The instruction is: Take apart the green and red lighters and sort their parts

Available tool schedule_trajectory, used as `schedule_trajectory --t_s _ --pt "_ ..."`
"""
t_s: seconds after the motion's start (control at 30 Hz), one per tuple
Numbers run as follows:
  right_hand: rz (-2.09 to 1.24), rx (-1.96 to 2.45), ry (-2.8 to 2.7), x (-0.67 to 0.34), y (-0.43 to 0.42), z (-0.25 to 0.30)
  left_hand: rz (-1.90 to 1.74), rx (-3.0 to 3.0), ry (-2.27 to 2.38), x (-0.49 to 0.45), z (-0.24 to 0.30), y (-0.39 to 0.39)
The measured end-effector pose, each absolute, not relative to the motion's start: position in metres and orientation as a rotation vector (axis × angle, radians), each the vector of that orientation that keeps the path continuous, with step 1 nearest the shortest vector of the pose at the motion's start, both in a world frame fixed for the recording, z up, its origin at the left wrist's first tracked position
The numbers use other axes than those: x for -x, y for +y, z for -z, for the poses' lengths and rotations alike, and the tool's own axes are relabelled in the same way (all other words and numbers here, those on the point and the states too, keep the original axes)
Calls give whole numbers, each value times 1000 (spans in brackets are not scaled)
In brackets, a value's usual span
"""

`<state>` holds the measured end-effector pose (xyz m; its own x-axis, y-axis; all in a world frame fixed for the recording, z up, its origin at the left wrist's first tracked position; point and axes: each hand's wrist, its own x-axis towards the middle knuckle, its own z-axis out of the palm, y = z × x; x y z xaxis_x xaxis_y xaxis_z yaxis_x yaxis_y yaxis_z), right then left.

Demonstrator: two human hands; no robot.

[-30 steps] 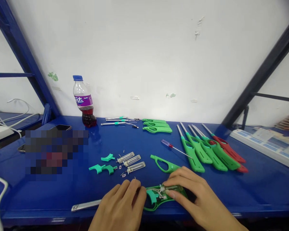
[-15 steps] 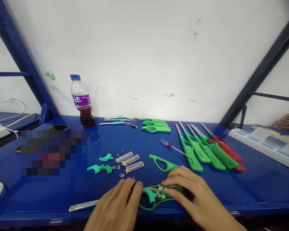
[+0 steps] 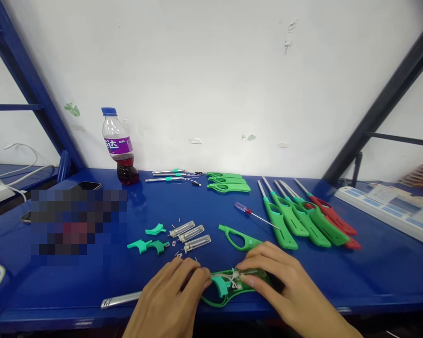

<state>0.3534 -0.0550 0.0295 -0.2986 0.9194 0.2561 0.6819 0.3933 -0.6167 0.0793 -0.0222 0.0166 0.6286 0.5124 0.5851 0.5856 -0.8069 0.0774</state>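
Note:
An opened green long-necked lighter lies at the table's front edge, its inside facing up. In it sit a teal trigger, thin white wires and a clear fuel tank. My left hand is closed over the lighter's neck end, its fingertips curled down and partly hidden. From beneath that hand a metal nozzle tube sticks out to the left. With thumb and fingers, my right hand grips the lighter around the tank, at the end near the wires. A loose green shell half lies just behind.
Behind my left hand are teal triggers, clear fuel tanks and tiny parts. A screwdriver lies beside several assembled lighters. Nozzle tubes, shell halves and a drink bottle are along the wall.
My left hand has shifted slightly, its fingertips a little farther right over the lighter's neck end. My right hand keeps nearly the same grip.

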Motion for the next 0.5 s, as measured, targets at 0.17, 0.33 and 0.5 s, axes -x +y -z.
schedule_trajectory --t_s 0.17,0.33,0.5 --pt "-537 1359 -2075 -354 -55 -29 1076 2466 -1003 -45 -35 -16" --pt "-555 1340 -2052 -355 -54 -28 902 2296 -1421 23 -25 2" --pt "-530 1347 -2007 -356 -51 -25 528 2388 -1410 34 -6 4"
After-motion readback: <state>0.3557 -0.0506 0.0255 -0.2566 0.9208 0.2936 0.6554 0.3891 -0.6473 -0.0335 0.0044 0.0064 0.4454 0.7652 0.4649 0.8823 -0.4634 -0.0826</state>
